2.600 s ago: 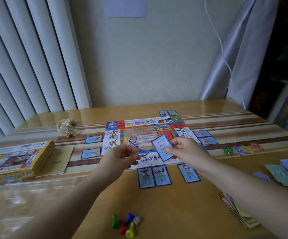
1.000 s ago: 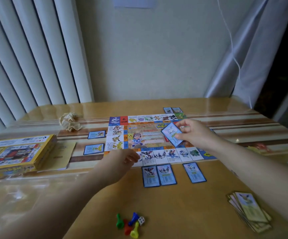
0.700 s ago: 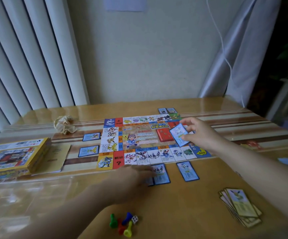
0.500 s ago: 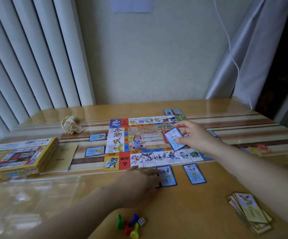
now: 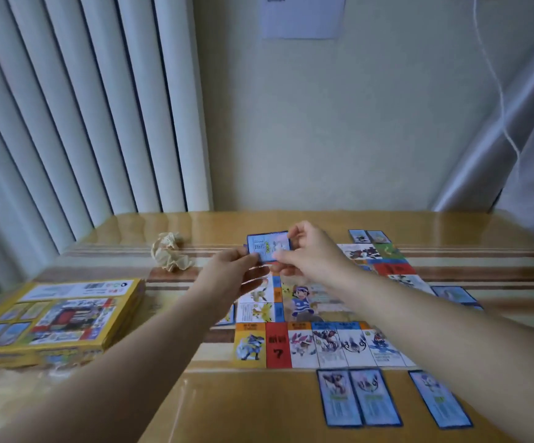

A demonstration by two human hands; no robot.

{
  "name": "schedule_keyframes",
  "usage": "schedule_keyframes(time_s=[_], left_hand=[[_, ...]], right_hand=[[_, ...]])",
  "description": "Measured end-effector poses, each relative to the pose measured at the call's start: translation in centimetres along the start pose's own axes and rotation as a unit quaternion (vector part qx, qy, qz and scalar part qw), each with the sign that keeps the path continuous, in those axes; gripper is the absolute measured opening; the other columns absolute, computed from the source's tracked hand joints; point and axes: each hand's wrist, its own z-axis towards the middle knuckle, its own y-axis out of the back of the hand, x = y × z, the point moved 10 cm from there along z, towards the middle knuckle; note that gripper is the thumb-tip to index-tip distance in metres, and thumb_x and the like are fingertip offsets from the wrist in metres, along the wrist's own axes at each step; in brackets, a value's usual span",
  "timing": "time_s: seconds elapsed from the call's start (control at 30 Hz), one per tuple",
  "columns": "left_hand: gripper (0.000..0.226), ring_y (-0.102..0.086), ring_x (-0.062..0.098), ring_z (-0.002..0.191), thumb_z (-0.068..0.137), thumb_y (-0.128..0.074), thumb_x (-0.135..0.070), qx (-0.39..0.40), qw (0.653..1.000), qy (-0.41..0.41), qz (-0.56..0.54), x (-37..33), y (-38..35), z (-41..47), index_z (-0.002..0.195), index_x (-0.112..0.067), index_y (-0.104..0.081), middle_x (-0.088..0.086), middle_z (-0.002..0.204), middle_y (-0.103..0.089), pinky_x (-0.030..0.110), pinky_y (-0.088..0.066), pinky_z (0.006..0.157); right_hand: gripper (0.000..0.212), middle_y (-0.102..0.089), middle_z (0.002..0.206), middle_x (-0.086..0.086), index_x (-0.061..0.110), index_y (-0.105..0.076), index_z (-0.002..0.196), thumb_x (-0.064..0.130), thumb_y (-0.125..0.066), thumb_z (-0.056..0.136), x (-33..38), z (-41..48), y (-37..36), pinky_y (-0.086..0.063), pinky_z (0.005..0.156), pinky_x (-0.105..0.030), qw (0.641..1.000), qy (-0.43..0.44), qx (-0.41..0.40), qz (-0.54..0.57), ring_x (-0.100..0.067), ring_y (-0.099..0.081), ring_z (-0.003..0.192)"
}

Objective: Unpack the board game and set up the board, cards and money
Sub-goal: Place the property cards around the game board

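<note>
Glossy wooden table (image 5: 243, 410), pushed up against a pale wall and vertical blinds (image 5: 83, 123). Pinching one blue-edged card (image 5: 267, 247) from both sides: left hand (image 5: 230, 279) at its lower left corner, right hand (image 5: 310, 251) curled round its right edge. Held above the far left corner of the board (image 5: 323, 343), printed face toward the camera. Just past the board's near edge, two blue cards (image 5: 372, 398) side by side. Farther left, yellow game box (image 5: 58, 314) and crumpled paper (image 5: 171, 251).

Black "?" on a red square (image 5: 278, 345) at 7 o'clock of the game board (image 5: 304, 303), characters above it too blurred to read; print on the yellow box (image 5: 58, 318), the blue card (image 5: 267, 247) at 12 o'clock, and the wall paper (image 5: 302, 17) illegible
</note>
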Motion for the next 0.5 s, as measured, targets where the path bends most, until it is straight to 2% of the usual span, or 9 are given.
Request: schedule_keyframes(time_s=[0.07,0.1,0.2,0.3,0.33,0.37,0.4,0.43,0.5], left_hand=[[0.012,-0.063,0.013,0.073,0.097,-0.048,-0.009,-0.013,0.995,-0.027,0.094,-1.8,1.2,2.3,0.092,-0.007,-0.059,0.005,0.081,-0.064,0.028,-0.053,0.075],[0.012,-0.062,0.011,0.07,0.098,-0.048,-0.009,-0.013,0.988,-0.045,0.144,-2.7,1.6,3.4,0.095,-0.008,-0.059,0.003,0.08,-0.064,0.026,-0.053,0.074],[0.016,-0.059,0.006,0.063,0.097,-0.049,-0.009,-0.021,0.965,-0.098,0.243,-5.2,2.5,7.0,0.106,-0.01,-0.062,-0.001,0.078,-0.065,0.021,-0.052,0.067],[0.028,-0.058,0.003,0.057,0.095,-0.052,-0.01,-0.06,0.945,-0.141,0.29,-6.1,4.1,10.4,0.122,-0.008,-0.06,0.006,0.091,-0.066,0.02,-0.049,0.06],[0.031,-0.059,0.005,0.061,0.096,-0.052,-0.012,-0.075,0.921,-0.152,0.351,-6.0,4.6,11.3,0.127,-0.011,-0.057,0.006,0.099,-0.066,0.021,-0.048,0.059],[0.034,-0.062,0.01,0.072,0.096,-0.05,-0.015,-0.081,0.881,-0.154,0.441,-5.5,4.9,12.3,0.13,-0.015,-0.054,0.006,0.109,-0.066,0.022,-0.05,0.062],[0.038,-0.063,0.015,0.087,0.097,-0.049,-0.016,-0.075,0.833,-0.142,0.53,-4.3,5.1,13.3,0.134,-0.019,-0.051,0.005,0.121,-0.063,0.025,-0.052,0.072],[0.041,-0.06,0.019,0.102,0.097,-0.048,-0.017,-0.053,0.785,-0.124,0.605,-2.9,5.1,14.1,0.138,-0.021,-0.047,0.004,0.13,-0.058,0.029,-0.052,0.083],[0.045,-0.052,0.023,0.119,0.098,-0.046,-0.017,0.026,0.691,-0.093,0.716,0.6,4.5,15.3,0.142,-0.019,-0.041,0.002,0.143,-0.045,0.032,-0.048,0.095]], right_hand=[[0.027,-0.063,0.096,-0.006,0.022,-0.044,0.087,0.007,-0.066,0.084,1.5,2.5,-0.2,-0.055,0.076,-0.035,0.994,0.048,-0.009,-0.096,-0.019,-0.066,0.082],[0.024,-0.062,0.091,-0.002,0.022,-0.047,0.086,0.01,-0.067,0.084,2.5,3.7,-0.2,-0.052,0.077,-0.033,0.988,0.073,-0.007,-0.137,-0.015,-0.062,0.081],[0.025,-0.059,0.072,0.004,0.022,-0.054,0.073,0.004,-0.066,0.084,4.0,7.8,-1.4,-0.045,0.063,-0.022,0.978,0.093,0.044,-0.18,-0.007,-0.053,0.064],[0.027,-0.059,0.068,-0.001,0.018,-0.056,0.069,-0.004,-0.063,0.083,3.0,12.2,-1.5,-0.046,0.054,-0.02,0.983,0.071,0.037,-0.164,-0.012,-0.054,0.059],[0.027,-0.059,0.07,-0.002,0.017,-0.056,0.069,-0.004,-0.062,0.083,2.2,13.5,-1.5,-0.047,0.053,-0.021,0.984,0.063,0.024,-0.165,-0.013,-0.055,0.061],[0.025,-0.06,0.073,-0.003,0.016,-0.057,0.069,-0.004,-0.061,0.084,1.2,14.8,-1.5,-0.048,0.052,-0.021,0.984,0.055,0.012,-0.168,-0.014,-0.057,0.065],[0.022,-0.06,0.077,-0.004,0.014,-0.059,0.071,-0.003,-0.06,0.085,0.1,15.8,-1.7,-0.05,0.053,-0.021,0.984,0.045,0.001,-0.174,-0.016,-0.058,0.07],[0.018,-0.061,0.084,-0.005,0.012,-0.063,0.075,-0.002,-0.06,0.086,-1.0,16.8,-1.8,-0.051,0.054,-0.023,0.983,0.034,-0.011,-0.179,-0.018,-0.06,0.075],[0.011,-0.061,0.094,-0.007,0.006,-0.069,0.088,0.0,-0.061,0.087,-3.3,18.6,-2.2,-0.054,0.06,-0.027,0.983,0.011,-0.036,-0.18,-0.02,-0.06,0.083]])
